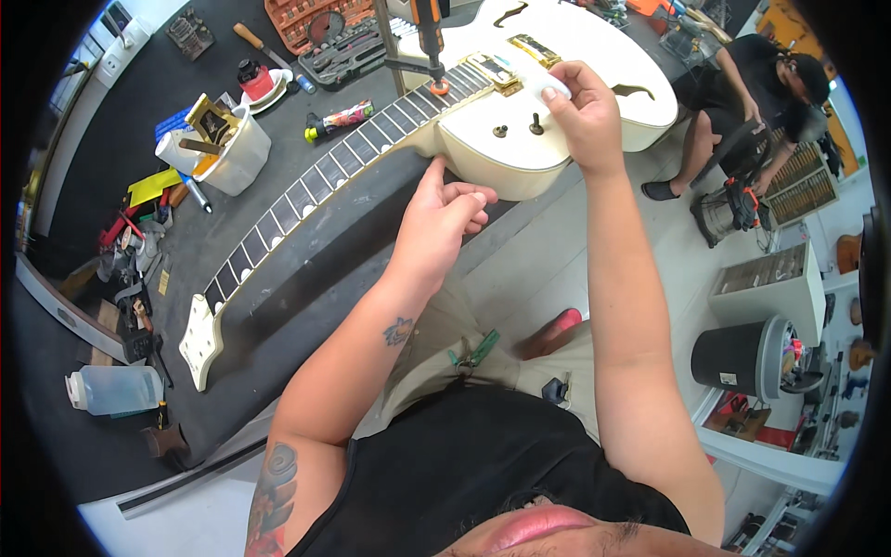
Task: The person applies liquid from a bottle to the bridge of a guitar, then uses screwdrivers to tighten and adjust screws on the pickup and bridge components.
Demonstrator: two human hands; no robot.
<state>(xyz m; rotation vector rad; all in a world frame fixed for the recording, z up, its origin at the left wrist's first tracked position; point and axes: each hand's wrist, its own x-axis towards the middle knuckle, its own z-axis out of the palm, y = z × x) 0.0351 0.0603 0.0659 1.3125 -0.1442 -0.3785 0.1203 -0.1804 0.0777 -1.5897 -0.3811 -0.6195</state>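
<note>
A white electric guitar [603,56] with f-holes and gold hardware lies across the dark bench, its headstock [201,342] at the near left. A clamp [427,32] with an orange handle presses on the fretboard [320,176] near the body. My left hand [436,227] has its index finger stretched to the cutaway where neck meets body; the other fingers are curled, holding nothing visible. Above the guitar top, beside the gold pickup, my right hand [587,116] pinches a small white piece [555,85]. Its exact kind cannot be made out. Two dark control posts [535,123] stand below it.
A white tub [237,158] of tools and a red-black bottle [253,79] stand left of the neck. An orange tool case [311,32] lies behind. A clear jug [116,390] sits near left. Another person [752,93] works at the right, near a black bin [738,357].
</note>
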